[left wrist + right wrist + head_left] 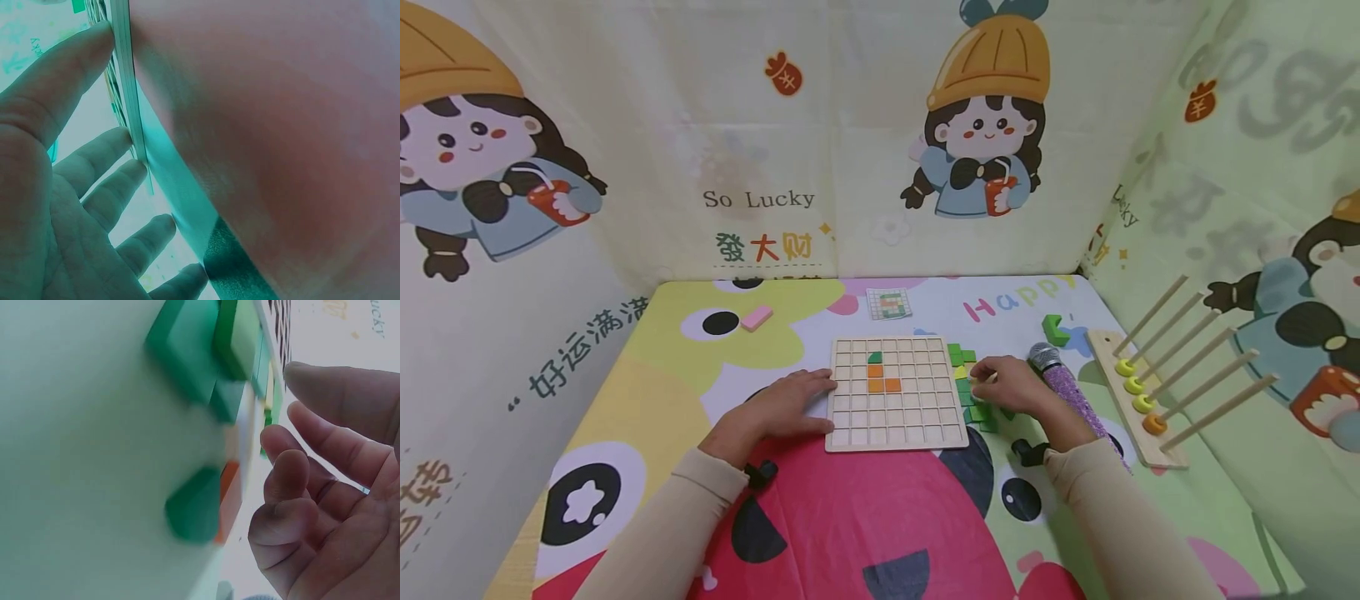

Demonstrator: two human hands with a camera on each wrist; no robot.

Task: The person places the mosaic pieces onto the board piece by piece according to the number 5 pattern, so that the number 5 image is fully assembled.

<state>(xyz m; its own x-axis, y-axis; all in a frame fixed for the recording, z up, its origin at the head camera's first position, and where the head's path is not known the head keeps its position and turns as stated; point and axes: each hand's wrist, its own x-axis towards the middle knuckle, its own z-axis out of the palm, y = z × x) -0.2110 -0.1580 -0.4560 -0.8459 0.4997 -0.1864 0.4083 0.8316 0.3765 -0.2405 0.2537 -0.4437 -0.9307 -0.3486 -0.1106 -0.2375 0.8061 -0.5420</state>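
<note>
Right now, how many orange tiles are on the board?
3: one orange tile nearer you than the green tile, the next nearer still, the third right of it.

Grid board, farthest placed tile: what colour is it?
The farthest tile is green, just beyond the orange tiles; the head view shows it best.

Pale cartoon-printed walls (pixel 865 125) surround a brightly patterned tablecloth (pixel 842 517)

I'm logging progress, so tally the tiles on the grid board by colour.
Orange tiles: 3
Green tile: 1
Total on the board: 4
</note>
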